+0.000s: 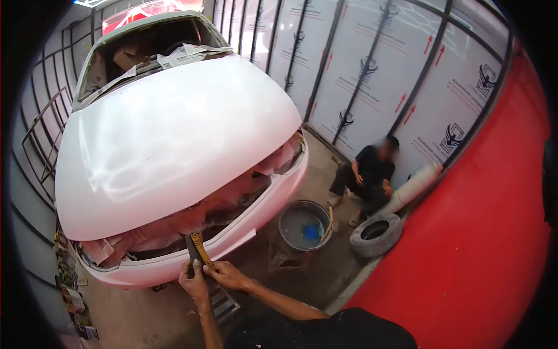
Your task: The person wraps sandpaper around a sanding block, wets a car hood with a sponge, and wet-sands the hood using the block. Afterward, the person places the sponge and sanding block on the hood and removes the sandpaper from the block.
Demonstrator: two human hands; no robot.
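Note:
Both of my hands meet in front of the car's pale bumper (273,203). My left hand (195,284) is closed round the lower end of a dark grey flat strip (192,250), which points up toward the car. Close beside it, my right hand (229,275) pinches the lower end of a yellow strip with dark print (201,250). The two strips lie nearly against each other and look like sandpaper. Behind their upper ends is the masked front opening of the car, covered with paper and film (174,224). Above that spreads the white hood (180,134).
A dark tub (285,231) with water, a blue item and a hose stands right of the bumper. Beyond it a person in dark clothes (372,174) sits by the wall, near a tire (376,235). Cans and boxes (72,299) line the left wall. A red surface (465,232) fills the right.

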